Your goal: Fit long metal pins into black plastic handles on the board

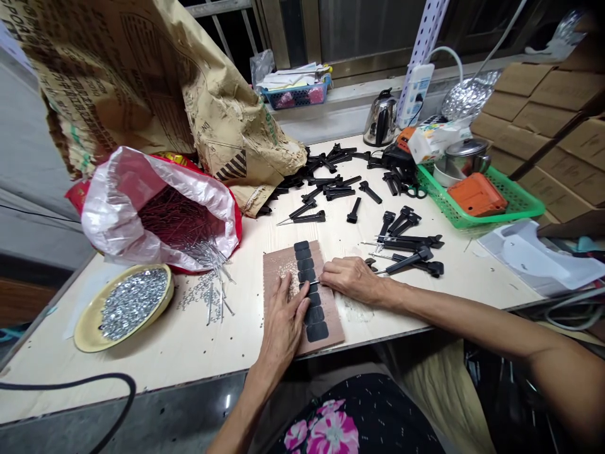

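Note:
A brown board with a column of black pads lies at the table's front edge. My left hand rests flat on the board's left half, fingers stretched out toward the pads. My right hand is closed in a pinch at the board's right edge, holding a thin metal pin that points left at the pads. Black handled parts lie just right of that hand.
A pink plastic bag of long pins and a yellow dish of small metal bits stand at left. Loose pins lie between. A paper sack rises behind, a green basket and kettle at right.

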Available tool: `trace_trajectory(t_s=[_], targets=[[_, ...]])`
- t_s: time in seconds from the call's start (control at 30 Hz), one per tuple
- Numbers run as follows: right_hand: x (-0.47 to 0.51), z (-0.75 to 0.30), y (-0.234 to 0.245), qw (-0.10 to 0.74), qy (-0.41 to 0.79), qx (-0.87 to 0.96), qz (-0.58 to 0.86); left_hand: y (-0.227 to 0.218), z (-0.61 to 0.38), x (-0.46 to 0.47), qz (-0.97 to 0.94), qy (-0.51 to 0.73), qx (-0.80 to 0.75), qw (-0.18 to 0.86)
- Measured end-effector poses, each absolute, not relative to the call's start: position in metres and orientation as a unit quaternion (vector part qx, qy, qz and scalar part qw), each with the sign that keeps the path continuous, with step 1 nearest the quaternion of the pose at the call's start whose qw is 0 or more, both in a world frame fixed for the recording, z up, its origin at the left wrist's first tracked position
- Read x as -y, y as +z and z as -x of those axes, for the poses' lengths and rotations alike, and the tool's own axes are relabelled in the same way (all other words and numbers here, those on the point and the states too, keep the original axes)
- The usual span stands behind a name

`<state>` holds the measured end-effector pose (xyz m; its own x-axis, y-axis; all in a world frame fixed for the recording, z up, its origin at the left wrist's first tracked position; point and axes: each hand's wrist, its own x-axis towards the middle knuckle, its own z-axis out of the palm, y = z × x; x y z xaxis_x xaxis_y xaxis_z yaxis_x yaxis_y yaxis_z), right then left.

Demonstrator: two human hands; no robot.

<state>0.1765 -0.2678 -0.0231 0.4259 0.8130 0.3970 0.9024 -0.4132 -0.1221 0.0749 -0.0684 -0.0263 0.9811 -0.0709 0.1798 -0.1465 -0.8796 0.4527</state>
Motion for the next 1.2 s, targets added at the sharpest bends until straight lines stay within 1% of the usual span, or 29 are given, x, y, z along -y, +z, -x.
trace_trajectory(t_s=[0.1, 0.2, 0.37, 0.5, 0.67, 0.77, 0.87, 1.0, 1.1, 1.17, 1.2], targets=[[0.269, -0.177, -0.023, 0.156, -0.145, 0.521, 0.826, -0.022, -0.074, 0.068, -0.965, 0.094, 0.047, 0.242], [0.268, -0.176, -0.019, 0.154, -0.149, 0.513, 0.831, -0.018, -0.076, 0.071, -0.969, 0.109, 0.046, 0.215], [0.275, -0.163, -0.015, 0.118, -0.176, 0.558, 0.802, -0.012, -0.061, 0.073, -0.972, 0.113, 0.089, 0.187], [0.281, -0.155, -0.020, 0.132, -0.179, 0.558, 0.800, -0.008, -0.043, 0.071, -0.971, 0.115, 0.103, 0.182], [0.279, -0.160, -0.022, 0.155, -0.161, 0.517, 0.826, -0.013, -0.048, 0.074, -0.975, 0.113, 0.099, 0.162], [0.282, -0.157, -0.021, 0.134, -0.160, 0.534, 0.819, -0.014, -0.047, 0.077, -0.976, 0.100, 0.124, 0.152], [0.287, -0.151, -0.018, 0.120, -0.169, 0.560, 0.803, -0.011, -0.036, 0.073, -0.973, 0.086, 0.132, 0.171], [0.284, -0.162, -0.014, 0.157, -0.163, 0.529, 0.818, -0.010, -0.030, 0.061, -0.972, 0.113, 0.077, 0.192], [0.274, -0.178, -0.012, 0.209, -0.134, 0.466, 0.849, -0.017, -0.037, 0.056, -0.976, 0.122, 0.061, 0.170], [0.269, -0.182, -0.013, 0.214, -0.126, 0.469, 0.848, -0.024, -0.043, 0.056, -0.980, 0.124, 0.063, 0.143], [0.268, -0.182, -0.015, 0.201, -0.131, 0.496, 0.835, -0.027, -0.046, 0.056, -0.982, 0.126, 0.065, 0.128]])
